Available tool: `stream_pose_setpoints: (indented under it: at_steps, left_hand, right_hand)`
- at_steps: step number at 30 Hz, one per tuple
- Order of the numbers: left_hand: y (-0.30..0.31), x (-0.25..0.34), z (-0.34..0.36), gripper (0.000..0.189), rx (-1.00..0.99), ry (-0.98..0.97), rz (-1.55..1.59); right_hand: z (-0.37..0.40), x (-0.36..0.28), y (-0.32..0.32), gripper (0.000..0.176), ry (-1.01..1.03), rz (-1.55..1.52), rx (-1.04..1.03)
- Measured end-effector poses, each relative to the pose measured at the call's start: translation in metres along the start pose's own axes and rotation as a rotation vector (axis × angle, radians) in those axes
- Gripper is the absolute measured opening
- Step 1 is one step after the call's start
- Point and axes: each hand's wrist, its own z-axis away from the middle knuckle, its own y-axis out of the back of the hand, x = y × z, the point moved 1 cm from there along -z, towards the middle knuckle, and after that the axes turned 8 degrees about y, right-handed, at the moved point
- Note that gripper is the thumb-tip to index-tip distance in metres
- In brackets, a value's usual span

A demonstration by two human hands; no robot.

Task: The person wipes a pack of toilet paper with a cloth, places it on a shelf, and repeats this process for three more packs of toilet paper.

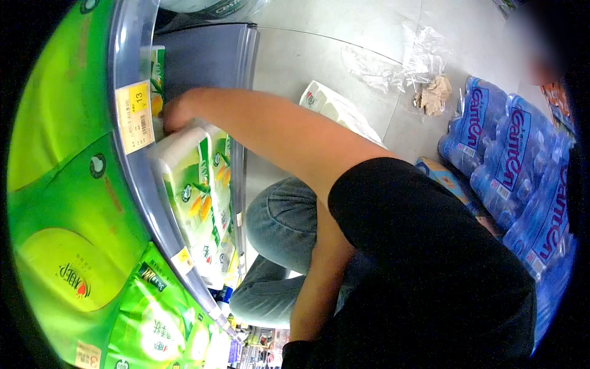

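My right arm reaches across to the lower shelf. My right hand point(177, 115) is bent in at the end of a white, green and orange tissue pack point(200, 200), its fingers mostly hidden behind the shelf rail and price tag point(134, 117). Whether it grips anything does not show. A narrow strip of another green pack point(158, 67) stands just beyond the hand. My left forearm point(319, 283) lies near my bent knees in jeans, and its hand is out of sight behind my right arm.
Large green packs point(67, 246) fill the shelf above. On the tiled floor lie a white pack point(335, 107), clear plastic wrap point(393, 67) and crumpled brown paper point(433, 95). Blue-wrapped water bottle packs point(513, 160) stand at right. A blurred shape is at the top right.
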Motion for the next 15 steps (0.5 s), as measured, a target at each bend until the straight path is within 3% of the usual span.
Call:
stream_pose_setpoints:
  at_steps: [5, 7, 9, 11, 14, 15]
  left_hand:
    - [-0.014, -0.017, -0.007, 0.030, 0.252, 0.209, 0.019]
    - [-0.013, 0.004, -0.011, 0.023, 0.277, 0.057, -0.370]
    - [-0.015, 0.002, -0.014, 0.026, 0.300, -0.011, -0.271]
    - [-0.013, 0.001, -0.015, 0.027, 0.311, -0.030, -0.195]
    - [-0.020, -0.001, -0.018, 0.028, 0.364, -0.078, -0.100]
    - [-0.019, 0.000, -0.018, 0.029, 0.403, -0.104, -0.074]
  right_hand:
    - [0.029, -0.013, 0.039, 0.075, -0.072, -0.006, 0.045]
    - [0.073, -0.020, 0.080, 0.077, -0.113, -0.046, 0.112]
    - [0.154, -0.037, 0.128, 0.078, -0.120, -0.148, 0.190]
    - [0.240, -0.040, 0.162, 0.066, -0.154, -0.303, 0.185]
    - [0.378, -0.053, 0.165, 0.066, -0.199, -0.016, 0.254]
    - [0.417, -0.086, 0.156, 0.075, -0.301, -0.066, 0.220]
